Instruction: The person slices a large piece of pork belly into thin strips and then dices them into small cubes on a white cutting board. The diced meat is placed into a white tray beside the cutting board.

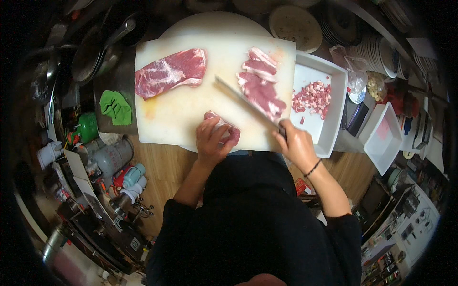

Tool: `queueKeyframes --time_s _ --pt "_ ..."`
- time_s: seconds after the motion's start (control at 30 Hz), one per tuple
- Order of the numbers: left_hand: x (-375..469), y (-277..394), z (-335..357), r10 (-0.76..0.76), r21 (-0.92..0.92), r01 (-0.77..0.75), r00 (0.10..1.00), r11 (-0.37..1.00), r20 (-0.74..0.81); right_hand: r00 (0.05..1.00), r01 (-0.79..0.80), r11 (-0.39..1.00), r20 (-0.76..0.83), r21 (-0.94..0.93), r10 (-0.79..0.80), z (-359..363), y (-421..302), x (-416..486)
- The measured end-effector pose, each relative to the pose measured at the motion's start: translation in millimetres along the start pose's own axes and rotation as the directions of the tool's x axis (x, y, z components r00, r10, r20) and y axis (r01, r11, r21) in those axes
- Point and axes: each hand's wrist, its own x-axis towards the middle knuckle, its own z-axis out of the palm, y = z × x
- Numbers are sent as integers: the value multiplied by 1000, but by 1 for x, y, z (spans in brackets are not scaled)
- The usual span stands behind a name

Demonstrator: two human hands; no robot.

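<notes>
A white cutting board lies before me. Near its front edge my left hand grips a small piece of raw meat, with fingers bent over its top. My right hand is closed around the handle of a long-bladed knife. The blade points away and to the left across the board, apart from the piece under my left hand. A large slab of raw meat rests on the board's left side. Several slices of raw meat lie at the right, beyond the blade.
Right of the board stands a white plastic tub holding diced meat. A second white tub is farther right, near stacked plates. A green cloth lies at the left. Gas cylinders stand on the floor there.
</notes>
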Motion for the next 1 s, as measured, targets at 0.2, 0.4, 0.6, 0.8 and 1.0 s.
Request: queueKeyframes --time_s 0.2,0.4,0.6,0.8,1.0 --pt "-26 -6 -12 181 170 -194 979 966 88 989 -139 933 4 331 146 -8 -1 22" --pt "-5 -5 -37 98 -2 -99 986 995 135 992 -81 874 -50 479 119 -18 -9 3" --pt "44 -5 -38 254 107 -362 806 926 535 970 -28 838 -186 545 154 -15 -2 -8" --pt "57 -14 -51 -253 -282 400 861 872 441 941 -170 770 -131 615 312 -10 7 -38" --pt "59 -31 -84 -463 -731 682 647 -2 605 982 -119 910 -87 398 167 -17 17 -70"
